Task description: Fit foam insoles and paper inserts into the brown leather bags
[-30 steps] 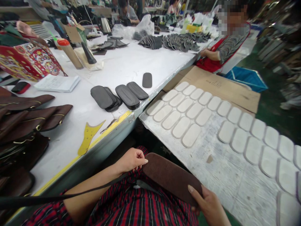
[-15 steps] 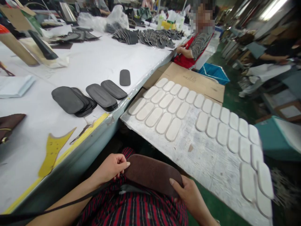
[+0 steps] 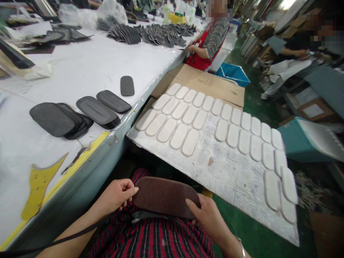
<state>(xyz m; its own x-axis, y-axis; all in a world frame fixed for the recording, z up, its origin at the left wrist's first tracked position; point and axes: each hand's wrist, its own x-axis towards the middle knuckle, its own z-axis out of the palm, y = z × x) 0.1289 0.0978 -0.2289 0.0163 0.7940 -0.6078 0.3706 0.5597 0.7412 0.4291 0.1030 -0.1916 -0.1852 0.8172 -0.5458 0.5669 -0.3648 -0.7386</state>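
Brown pad (image 3: pixel 163 196): gripped at its ends by left hand (image 3: pixel 116 195) and right hand (image 3: pixel 208 216), fingers closed. Handling step judged in hand; a steady two-handed grip is called for next.

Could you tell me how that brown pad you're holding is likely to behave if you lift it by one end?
The brown pad probably stays fairly stiff: it spans flat between the left hand and right hand without sagging. It looks thin, so likely light. Its matte, suede-like face should grip rather than slip.

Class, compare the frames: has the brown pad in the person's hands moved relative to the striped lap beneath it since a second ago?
Cannot tell. The brown pad lies across the striped lap, held by both hands at its ends in every frame; the camera itself turned, so shifts in the picture prove nothing.
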